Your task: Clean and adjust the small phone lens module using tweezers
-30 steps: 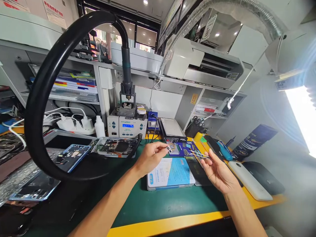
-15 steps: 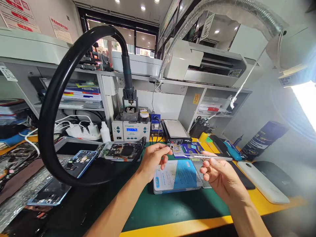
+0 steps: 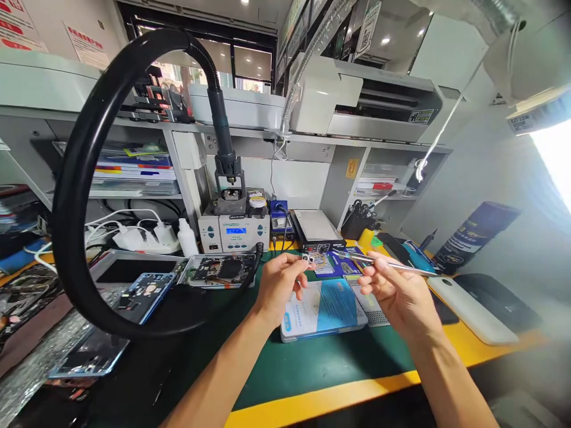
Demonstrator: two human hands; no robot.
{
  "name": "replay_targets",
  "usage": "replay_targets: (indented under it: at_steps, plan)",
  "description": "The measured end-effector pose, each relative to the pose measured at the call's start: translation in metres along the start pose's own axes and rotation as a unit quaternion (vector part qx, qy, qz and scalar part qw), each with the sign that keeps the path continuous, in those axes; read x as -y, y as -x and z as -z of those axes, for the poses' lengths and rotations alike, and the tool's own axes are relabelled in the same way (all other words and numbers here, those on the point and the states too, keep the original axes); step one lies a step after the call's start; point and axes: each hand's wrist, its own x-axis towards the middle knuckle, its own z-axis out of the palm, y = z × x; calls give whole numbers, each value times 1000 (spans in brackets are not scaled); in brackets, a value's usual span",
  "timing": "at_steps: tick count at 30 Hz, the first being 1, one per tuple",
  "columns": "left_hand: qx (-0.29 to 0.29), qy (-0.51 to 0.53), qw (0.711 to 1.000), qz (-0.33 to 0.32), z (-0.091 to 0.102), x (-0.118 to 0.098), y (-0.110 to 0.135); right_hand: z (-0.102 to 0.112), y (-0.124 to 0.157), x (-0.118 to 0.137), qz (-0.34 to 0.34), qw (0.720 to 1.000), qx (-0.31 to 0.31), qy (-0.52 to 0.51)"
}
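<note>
Between the thumb and fingers of my left hand [image 3: 282, 282] is a small phone camera module [image 3: 307, 260] with round dark lenses, partly covered by the fingertips. My right hand [image 3: 397, 291] grips slim metal tweezers [image 3: 408, 269] from below, their tips pointing left toward the module but apart from it. Beneath both hands lies a flat blue-and-white box [image 3: 328, 309] on the green mat [image 3: 312, 374]. A perforated metal plate [image 3: 375, 309] sits just right of the box, partly hidden by my right hand.
A thick black hose [image 3: 74, 190] loops up on the left to the hot air station [image 3: 236, 232]. Opened phones [image 3: 151, 291] lie beneath it. A flat grey heating plate [image 3: 316, 229] stands behind my hands. At right are a white phone [image 3: 473, 312] and a blue spray can [image 3: 477, 235].
The tweezers have tilted, with their tips raised, and moved slightly away from the camera module. The module has turned so its lenses show more. The head view has shifted slightly.
</note>
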Motion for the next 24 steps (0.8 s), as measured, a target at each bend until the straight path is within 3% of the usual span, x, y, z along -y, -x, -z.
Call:
replay_targets:
  at_steps: [3, 4, 5, 8, 12, 15, 19, 24]
  plan:
    - [-8, 4, 1000, 2, 1, 1, -1, 37, -19, 7, 41, 983, -82, 162]
    - [-7, 6, 1000, 5, 1, 2, -1, 50, -26, 10, 18, 957, -73, 282]
    - [-4, 7, 1000, 7, 1, 3, -1, 61, -33, 13, -13, 906, -61, 419]
    - [13, -14, 1000, 7, -2, 6, 1, 80, -52, 16, -91, 822, -21, 561]
    - [31, -59, 998, 2, -6, 11, 4, 71, -73, 1, -140, 743, 70, 650]
    - [33, -71, 997, 8, -6, 15, 4, 59, -84, -9, -141, 705, 101, 688]
    - [31, -60, 998, 13, -4, 17, 2, 62, -89, -1, -146, 673, 100, 718]
    - [35, -36, 999, 13, -6, 14, 4, 79, -83, 13, -212, 645, 76, 730]
